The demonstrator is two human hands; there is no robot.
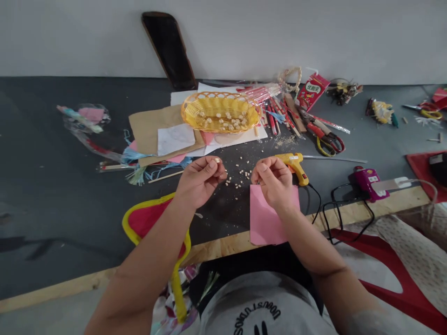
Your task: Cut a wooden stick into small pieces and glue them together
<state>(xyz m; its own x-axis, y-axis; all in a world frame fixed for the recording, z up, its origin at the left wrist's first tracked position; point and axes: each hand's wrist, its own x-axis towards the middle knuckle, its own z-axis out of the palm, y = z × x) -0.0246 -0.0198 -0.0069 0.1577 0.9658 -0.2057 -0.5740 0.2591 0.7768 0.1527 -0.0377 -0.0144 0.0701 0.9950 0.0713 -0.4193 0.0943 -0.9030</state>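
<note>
My left hand (199, 182) is raised over the table, thumb and index finger pinched on a small cream-coloured piece (217, 160). My right hand (274, 179) is level with it a short way to the right, thumb against the fingertips. Whatever the right fingers hold, if anything, is too small to make out. Between and below the hands, several tiny cream bits (247, 174) lie scattered on the dark tabletop. Beyond them a yellow woven basket (190, 111) holds several small cream clusters. Pink paper (265, 221) lies under my right wrist.
A yellow glue gun (295, 165) lies right of my right hand, its cord trailing over the edge. Scissors (328, 142), red sticks (272, 122) and a red carton (312, 90) are behind. Blue tassels (139, 156) lie left. A phone (169, 51) leans on the wall.
</note>
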